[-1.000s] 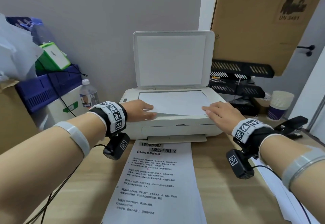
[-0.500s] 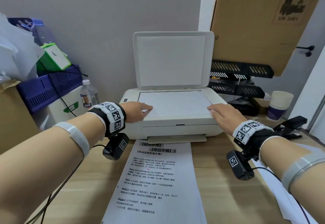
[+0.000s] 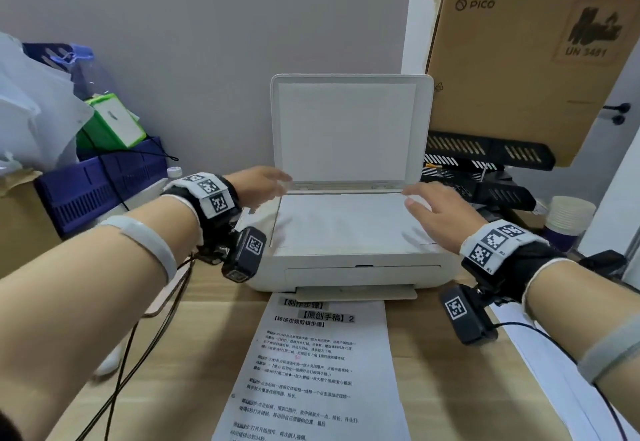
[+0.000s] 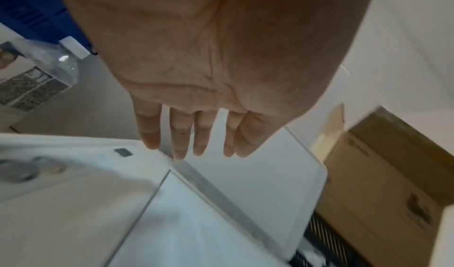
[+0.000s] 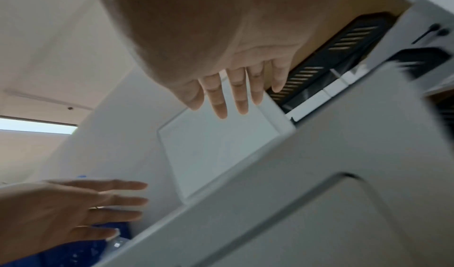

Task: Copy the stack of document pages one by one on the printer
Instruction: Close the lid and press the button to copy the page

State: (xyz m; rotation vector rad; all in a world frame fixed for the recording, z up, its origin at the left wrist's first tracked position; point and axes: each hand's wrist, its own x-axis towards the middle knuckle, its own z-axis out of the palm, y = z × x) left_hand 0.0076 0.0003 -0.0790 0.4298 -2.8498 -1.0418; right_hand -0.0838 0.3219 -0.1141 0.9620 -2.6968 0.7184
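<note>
I see the printer (image 3: 349,260) mid-bench (image 3: 214,364), lid (image 3: 349,129) upright, a blank page (image 3: 346,222) on its glass, a printed page (image 3: 311,371) lying nearer. My left hand (image 3: 258,186) and right hand (image 3: 440,212) hover above, grips released.

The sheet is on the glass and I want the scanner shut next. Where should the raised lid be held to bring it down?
Take the lid by its free top edge, reaching from the front with either hand. It stands near upright, hinged at the back of the printer, so the top edge swings most easily. Both the left hand and right hand hover open near its base.
</note>
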